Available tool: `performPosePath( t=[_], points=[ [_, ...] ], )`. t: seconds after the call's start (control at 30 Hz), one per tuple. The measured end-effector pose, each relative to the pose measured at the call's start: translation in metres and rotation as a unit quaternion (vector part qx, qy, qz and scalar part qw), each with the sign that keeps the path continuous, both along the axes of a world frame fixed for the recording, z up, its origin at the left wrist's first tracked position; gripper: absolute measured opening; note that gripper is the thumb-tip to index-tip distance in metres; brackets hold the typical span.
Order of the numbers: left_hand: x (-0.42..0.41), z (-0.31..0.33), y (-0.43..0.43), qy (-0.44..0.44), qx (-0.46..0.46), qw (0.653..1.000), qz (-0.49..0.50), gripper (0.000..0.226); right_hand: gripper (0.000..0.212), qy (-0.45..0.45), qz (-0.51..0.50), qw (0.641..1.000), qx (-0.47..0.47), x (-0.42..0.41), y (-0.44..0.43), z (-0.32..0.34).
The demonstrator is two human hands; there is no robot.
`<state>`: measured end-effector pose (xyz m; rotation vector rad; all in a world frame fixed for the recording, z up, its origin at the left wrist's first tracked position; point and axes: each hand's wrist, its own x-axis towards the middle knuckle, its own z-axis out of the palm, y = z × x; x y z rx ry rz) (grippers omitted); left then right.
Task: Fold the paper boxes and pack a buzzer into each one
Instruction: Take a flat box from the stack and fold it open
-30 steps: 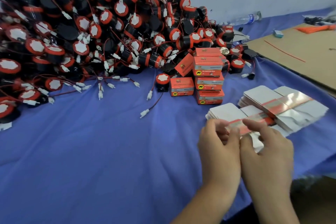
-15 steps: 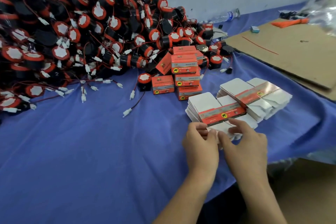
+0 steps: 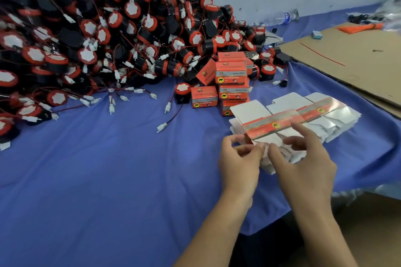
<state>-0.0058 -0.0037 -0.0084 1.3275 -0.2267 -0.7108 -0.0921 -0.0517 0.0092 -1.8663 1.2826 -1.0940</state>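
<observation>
A flat white and orange paper box [image 3: 267, 122] is lifted off the near stack of flat boxes [image 3: 280, 154]. My left hand [image 3: 238, 162] pinches its near left edge. My right hand [image 3: 303, 165] pinches the near flap with thumb and fingers, index finger raised along the orange band. A second stack of flat boxes [image 3: 332, 115] lies to the right. A huge pile of black and red buzzers [image 3: 104, 34] with white plugs fills the left and back. One single buzzer [image 3: 182, 92] sits beside several folded orange boxes [image 3: 231, 71].
Everything lies on a blue cloth [image 3: 108, 180]. A brown cardboard sheet [image 3: 351, 58] covers the right side, with a red wire and orange ties on it. A clear plastic bottle [image 3: 280, 18] lies by the wall. The cloth's edge drops off at the lower right.
Both hands have raised the top flat box off the stack, and my right index finger has lifted. The camera view has shifted.
</observation>
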Motion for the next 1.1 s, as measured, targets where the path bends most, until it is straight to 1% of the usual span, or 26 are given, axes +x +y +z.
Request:
performPosePath(
  t=[0.13,0.23,0.33,0.37,0.43,0.5,0.57,0.63,0.7,0.8,0.93,1.0,1.1],
  points=[
    [0.002,0.016,0.011,0.021,-0.077,0.997,0.008,0.033,0.054,-0.031,0.024,0.998,-0.043,0.004,0.014,0.01],
    [0.011,0.028,0.032,0.013,-0.128,0.992,0.013,0.036,0.054,-0.008,0.054,0.994,-0.099,0.007,0.022,0.016],
    [0.021,0.031,0.07,-0.043,-0.128,0.991,0.022,0.039,0.043,0.035,0.089,0.979,-0.182,0.013,0.03,0.032],
    [0.024,0.031,0.085,-0.062,-0.122,0.99,0.029,0.039,0.045,0.061,0.113,0.971,-0.201,0.017,0.033,0.038],
    [0.03,0.03,0.118,-0.089,-0.118,0.988,0.037,0.039,0.053,0.137,0.181,0.951,-0.209,0.024,0.039,0.047],
    [0.033,0.029,0.15,-0.108,-0.105,0.987,0.046,0.039,0.06,0.186,0.28,0.928,-0.162,0.032,0.049,0.053],
    [0.035,0.028,0.179,-0.116,-0.095,0.986,0.066,0.04,0.068,0.177,0.385,0.903,-0.075,0.041,0.061,0.057],
    [0.038,0.028,0.204,-0.121,-0.087,0.983,0.104,0.044,0.074,0.166,0.443,0.88,-0.04,0.051,0.077,0.057],
    [0.041,0.029,0.225,-0.157,-0.064,0.976,0.136,0.048,0.072,0.156,0.46,0.873,-0.043,0.062,0.096,0.054],
    [0.042,0.027,0.253,-0.232,0.009,0.962,0.145,0.057,0.06,0.142,0.465,0.873,-0.04,0.076,0.123,0.047],
    [0.048,0.019,0.289,-0.324,0.13,0.919,0.184,0.055,0.036,0.057,0.475,0.878,0.036,0.091,0.155,0.036],
    [0.051,0.02,0.304,-0.352,0.153,0.908,0.168,0.056,0.033,0.034,0.488,0.87,0.065,0.096,0.167,0.032],
    [0.056,0.022,0.321,-0.343,0.176,0.919,0.088,0.048,0.041,0.054,0.531,0.843,0.066,0.095,0.18,0.032]
  ],
)
